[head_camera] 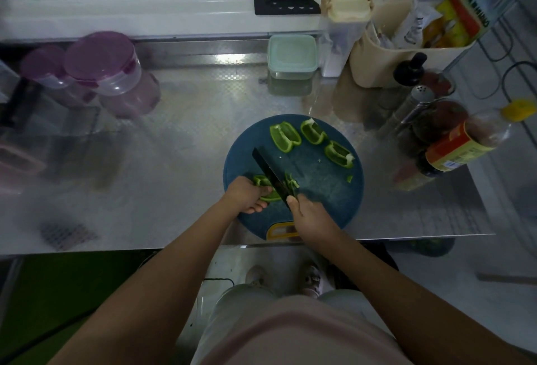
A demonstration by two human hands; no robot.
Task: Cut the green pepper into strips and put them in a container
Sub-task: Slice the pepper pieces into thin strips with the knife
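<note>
A round dark-blue cutting board point(319, 190) lies on the steel counter. My left hand point(247, 194) presses a green pepper piece point(263, 181) down on the board's near left. My right hand point(308, 215) grips a black knife point(271, 174), its blade set across that piece. A few cut strips point(292, 184) lie just right of the blade. Three larger pepper pieces rest at the board's far side point(284, 135), point(312, 131), point(339, 154). A small scrap point(349, 178) sits at the right. A lidded pale-green container point(292, 58) stands behind the board.
Purple-lidded plastic jars point(113, 71) stand at the far left. A beige bin point(386, 53), a tall lidded canister point(343, 24), a steel shaker point(412, 106) and sauce bottles point(453, 146) crowd the right side. The counter edge point(116, 248) runs just below the board.
</note>
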